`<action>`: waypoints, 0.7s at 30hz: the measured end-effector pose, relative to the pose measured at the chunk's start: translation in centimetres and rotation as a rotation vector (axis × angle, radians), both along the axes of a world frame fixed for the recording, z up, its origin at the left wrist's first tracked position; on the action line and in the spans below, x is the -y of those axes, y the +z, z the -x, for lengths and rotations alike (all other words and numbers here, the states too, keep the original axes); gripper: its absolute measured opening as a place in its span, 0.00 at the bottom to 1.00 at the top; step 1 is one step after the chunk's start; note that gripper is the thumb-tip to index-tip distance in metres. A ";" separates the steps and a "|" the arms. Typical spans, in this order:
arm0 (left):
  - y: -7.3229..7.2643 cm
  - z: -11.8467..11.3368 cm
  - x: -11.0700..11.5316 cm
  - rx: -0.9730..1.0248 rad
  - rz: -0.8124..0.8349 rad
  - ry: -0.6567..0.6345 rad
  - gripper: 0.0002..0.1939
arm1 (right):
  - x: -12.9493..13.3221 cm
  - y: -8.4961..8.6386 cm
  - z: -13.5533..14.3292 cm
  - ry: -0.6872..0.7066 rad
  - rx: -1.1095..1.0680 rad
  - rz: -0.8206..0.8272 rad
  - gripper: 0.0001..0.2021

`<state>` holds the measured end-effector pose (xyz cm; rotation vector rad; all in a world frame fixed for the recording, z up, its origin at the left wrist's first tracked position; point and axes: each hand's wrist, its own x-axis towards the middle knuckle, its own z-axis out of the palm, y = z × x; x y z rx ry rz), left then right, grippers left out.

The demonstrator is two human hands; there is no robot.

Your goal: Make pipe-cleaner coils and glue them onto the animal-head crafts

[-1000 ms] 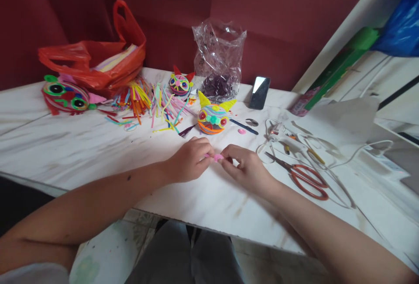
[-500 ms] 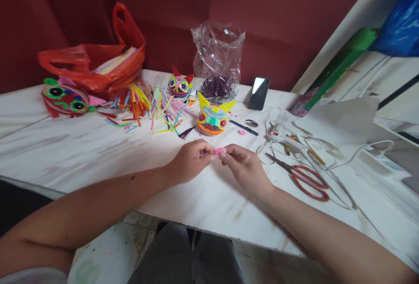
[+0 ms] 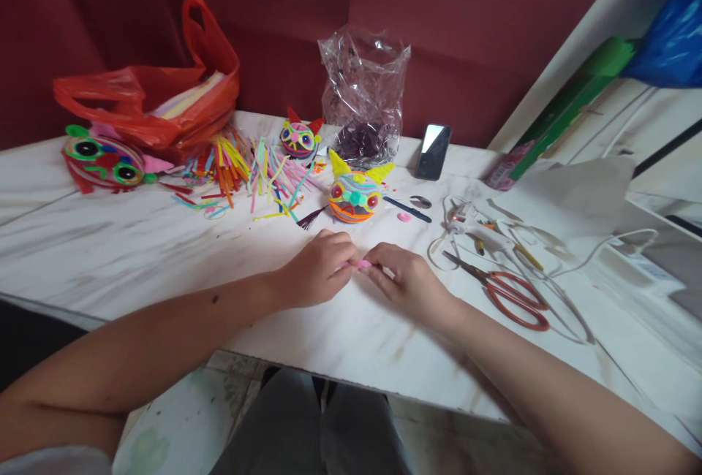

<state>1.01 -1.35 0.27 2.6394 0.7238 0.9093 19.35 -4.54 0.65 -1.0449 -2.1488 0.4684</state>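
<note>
A small pink pipe cleaner coil [image 3: 363, 264] is pinched between my two hands just above the white table. My left hand [image 3: 323, 267] is closed on its left side, the fingers curled over much of it. From the right, the thumb and fingertips of my right hand [image 3: 403, 274] grip the same coil, which shows edge-on. Beyond them sits a colourful lion-head figure [image 3: 355, 201] with yellow ears and red eyes. A second pink coil [image 3: 404, 218] lies to its right, beside dark tweezers [image 3: 406, 209].
Orange-handled scissors [image 3: 515, 298], a white corded tool [image 3: 463, 218] and its cable lie at right. Farther back are a phone [image 3: 433, 152], a clear bag [image 3: 365, 95], loose pipe cleaners [image 3: 230, 164], two more figures [image 3: 300, 137] and a red bag [image 3: 159, 124].
Both hands have come slightly lower and closer to me. The pink coil has turned from its flat face to its edge, and the left fingers cover more of it.
</note>
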 end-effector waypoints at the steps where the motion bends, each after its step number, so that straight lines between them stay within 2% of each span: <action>1: 0.2 0.0 0.1 0.043 0.040 0.015 0.06 | 0.0 0.0 0.1 -0.006 -0.066 0.051 0.11; 5: 0.6 0.0 0.3 0.282 0.265 0.106 0.05 | 0.0 0.0 0.5 -0.035 -0.374 0.284 0.14; 9: 0.4 -0.4 0.2 0.355 0.374 0.111 0.06 | 0.1 -0.3 1.0 -0.082 -0.523 0.437 0.14; 15: 0.2 -0.7 0.1 0.324 0.376 0.104 0.06 | 0.2 -0.6 1.3 -0.165 -0.477 0.366 0.15; 21: 0.4 -0.4 -0.6 0.243 0.439 0.184 0.06 | -0.1 -0.5 1.0 -0.204 -0.275 0.148 0.13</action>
